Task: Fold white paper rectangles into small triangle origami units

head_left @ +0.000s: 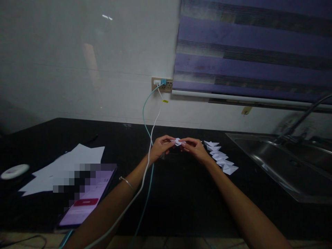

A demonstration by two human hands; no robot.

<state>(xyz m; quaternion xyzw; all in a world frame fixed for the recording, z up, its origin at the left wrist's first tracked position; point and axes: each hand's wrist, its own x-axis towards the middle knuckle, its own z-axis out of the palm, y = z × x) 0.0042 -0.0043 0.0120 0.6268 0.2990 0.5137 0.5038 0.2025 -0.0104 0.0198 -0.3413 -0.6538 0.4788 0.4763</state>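
Note:
Between my two hands is a small folded white paper boat (177, 141), held above the dark counter. My left hand (163, 147) pinches its left end with thumb and fingers. On the opposite end, my right hand (194, 148) grips it the same way. Just right of my right hand, a row of folded paper boats (219, 155) stands on the counter, several of them close together. Part of that row is hidden behind my right hand and forearm.
White paper sheets (70, 164) lie at the left, beside a lit tablet (85, 207) and a round white object (15, 171). A white cable (153, 133) and a teal cable (144, 117) run from the wall socket (168, 85) past my left arm. At right is a steel sink (259, 152).

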